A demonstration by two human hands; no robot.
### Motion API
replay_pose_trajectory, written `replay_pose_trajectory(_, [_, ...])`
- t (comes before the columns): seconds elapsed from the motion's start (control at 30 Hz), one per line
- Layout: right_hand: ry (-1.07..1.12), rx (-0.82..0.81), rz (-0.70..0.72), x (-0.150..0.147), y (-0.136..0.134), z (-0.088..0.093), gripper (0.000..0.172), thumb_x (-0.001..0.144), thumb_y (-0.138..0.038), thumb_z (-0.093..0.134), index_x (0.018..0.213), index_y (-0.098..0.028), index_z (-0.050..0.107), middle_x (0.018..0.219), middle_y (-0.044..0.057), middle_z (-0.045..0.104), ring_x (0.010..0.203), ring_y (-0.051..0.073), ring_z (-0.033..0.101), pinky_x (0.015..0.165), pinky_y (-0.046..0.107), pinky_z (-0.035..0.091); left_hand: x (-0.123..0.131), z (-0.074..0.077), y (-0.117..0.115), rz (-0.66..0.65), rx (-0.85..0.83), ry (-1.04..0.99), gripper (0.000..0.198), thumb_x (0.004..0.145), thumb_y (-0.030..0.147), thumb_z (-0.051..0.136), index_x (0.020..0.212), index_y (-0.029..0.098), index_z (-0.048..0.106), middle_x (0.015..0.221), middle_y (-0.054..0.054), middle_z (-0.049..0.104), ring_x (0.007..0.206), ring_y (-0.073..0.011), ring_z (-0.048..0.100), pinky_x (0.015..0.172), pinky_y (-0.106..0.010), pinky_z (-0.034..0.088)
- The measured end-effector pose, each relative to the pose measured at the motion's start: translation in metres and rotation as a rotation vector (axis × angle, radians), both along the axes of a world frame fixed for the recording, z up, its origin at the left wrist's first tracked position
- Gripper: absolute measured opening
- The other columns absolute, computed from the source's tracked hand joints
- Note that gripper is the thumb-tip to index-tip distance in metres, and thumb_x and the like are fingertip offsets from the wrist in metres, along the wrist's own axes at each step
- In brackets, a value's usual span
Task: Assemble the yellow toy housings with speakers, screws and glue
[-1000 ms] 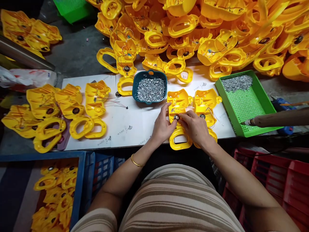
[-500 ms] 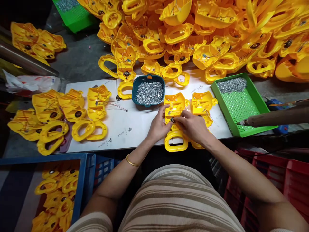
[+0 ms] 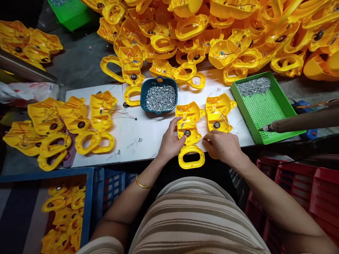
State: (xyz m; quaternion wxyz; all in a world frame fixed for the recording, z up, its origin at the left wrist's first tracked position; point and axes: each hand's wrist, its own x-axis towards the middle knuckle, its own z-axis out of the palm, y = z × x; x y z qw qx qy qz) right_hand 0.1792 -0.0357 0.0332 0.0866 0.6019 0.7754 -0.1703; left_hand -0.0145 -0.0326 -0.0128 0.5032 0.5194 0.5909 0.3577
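A yellow plastic shell with a ring handle (image 3: 191, 112) lies open side up in front of me, with thin wires and a round black speaker (image 3: 187, 133) inside. My left hand (image 3: 169, 140) grips its left edge, thumb near the speaker and fingers on the upper side. My right hand (image 3: 224, 145) is off to the right of this shell, fingertips pinched together on what looks like a thin wire leading from it. Beyond that hand lies a second yellow shell (image 3: 218, 106) with a speaker; its lower part is hidden by the hand.
A dark teal basin (image 3: 143, 106) of small metal screws stands behind my left hand. At right is a green perforated tray (image 3: 272, 109) with more screws, and a rod-like tool (image 3: 304, 121) over it. Yellow shells (image 3: 103, 109) lie left; a large heap (image 3: 190, 26) fills the back.
My right hand has drawn away from the speaker in the near shell, moving right and slightly down. My left hand stays on that shell. The whole view has shifted a little.
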Motion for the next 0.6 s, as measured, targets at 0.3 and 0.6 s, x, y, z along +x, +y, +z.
replay_pose_trajectory(0.3, [1.195,-0.542,-0.459,0.006,0.018,-0.005,0.049,0.064,-0.061,0.075,0.067,-0.015,0.057,0.059,-0.002,0.058,0.041,0.007,0.048,0.039,0.02,0.029,0.009,0.006,-0.01,0.036,0.359,0.377,0.053,0.081,0.026,0.067,0.133,0.025,0.054,0.134,-0.011,0.051,0.082,-0.0142,0.061,0.07,-0.026,0.053])
replay_pose_trajectory(0.6, [1.342,-0.417,-0.443,-0.02,0.015,-0.015,0.041,0.068,-0.052,0.076,0.065,-0.014,0.059,0.056,-0.004,0.054,0.049,0.006,0.045,0.046,0.019,0.034,0.016,0.018,-0.032,0.004,0.421,0.206,0.012,0.083,0.03,0.069,0.086,0.019,0.074,0.086,-0.006,0.072,0.074,-0.0151,0.064,0.07,-0.026,0.052])
